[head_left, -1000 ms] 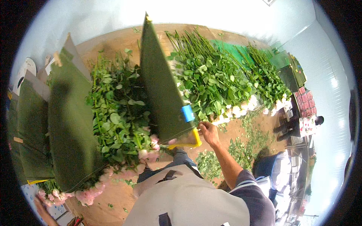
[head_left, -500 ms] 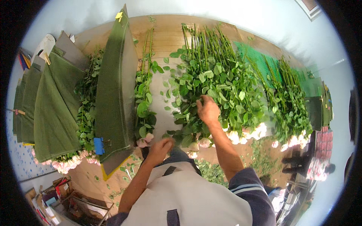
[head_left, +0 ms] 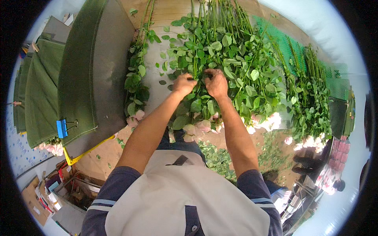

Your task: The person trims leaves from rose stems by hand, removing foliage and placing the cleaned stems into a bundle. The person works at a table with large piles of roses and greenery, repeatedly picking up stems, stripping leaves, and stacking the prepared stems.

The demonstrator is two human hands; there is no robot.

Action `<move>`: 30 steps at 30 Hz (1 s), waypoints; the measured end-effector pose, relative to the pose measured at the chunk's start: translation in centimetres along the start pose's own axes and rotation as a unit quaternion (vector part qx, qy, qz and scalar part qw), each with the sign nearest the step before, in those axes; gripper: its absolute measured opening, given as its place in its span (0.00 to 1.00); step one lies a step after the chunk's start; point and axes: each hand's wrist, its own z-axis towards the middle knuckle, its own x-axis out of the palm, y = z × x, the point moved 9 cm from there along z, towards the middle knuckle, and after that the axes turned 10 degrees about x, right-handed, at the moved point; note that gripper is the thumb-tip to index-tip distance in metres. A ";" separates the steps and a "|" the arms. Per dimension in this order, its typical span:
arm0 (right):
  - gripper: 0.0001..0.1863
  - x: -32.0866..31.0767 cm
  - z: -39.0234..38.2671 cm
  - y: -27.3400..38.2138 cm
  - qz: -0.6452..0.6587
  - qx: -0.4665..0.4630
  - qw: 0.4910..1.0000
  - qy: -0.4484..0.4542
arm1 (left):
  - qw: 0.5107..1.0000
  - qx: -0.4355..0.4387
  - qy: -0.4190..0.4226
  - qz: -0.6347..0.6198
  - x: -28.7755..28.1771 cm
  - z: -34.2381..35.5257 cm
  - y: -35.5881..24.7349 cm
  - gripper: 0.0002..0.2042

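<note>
Both hands are in the middle of a pile of cut roses (head_left: 220,59) that lies on the wooden worktop (head_left: 165,15); the left hand (head_left: 183,83) is closed into a loose fist on the leafy stems, and the right hand (head_left: 215,82) is closed in the same way just beside it — the two hands almost touch. The fingers are curled into the leaves, so which stem each hand grips I cannot tell. The roses lie with the stems pointing away from the person and the pale pink blooms (head_left: 199,128) at the near edge of the worktop, under the forearms.

To the left of the pile a smaller bunch of roses (head_left: 136,78) lies apart from it; beside that a dark green cloth (head_left: 78,78) is folded over a grey board, with a blue clip (head_left: 62,128) at its lower corner; more green cloth bundles (head_left: 35,90) stand further left, and pink blooms show under them. To the right another row of roses (head_left: 311,106) lies on green mesh (head_left: 283,43). The person wears a light apron (head_left: 185,196) over a dark striped shirt; fallen leaves (head_left: 216,157) cover the floor below.
</note>
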 end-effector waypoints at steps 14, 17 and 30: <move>0.11 5.2 0.3 4.5 -0.156 0.067 0.982 0.084 | 0.999 -0.007 -0.005 -0.036 -2.6 -3.6 3.0 0.14; 0.15 5.2 1.2 5.1 -0.148 0.086 0.982 0.085 | 0.996 -0.015 -0.007 -0.091 -2.2 -5.1 2.3 0.19; 0.19 6.3 1.9 9.3 0.096 0.123 0.977 0.144 | 0.970 0.004 -0.055 -0.235 -5.6 -6.0 2.0 0.20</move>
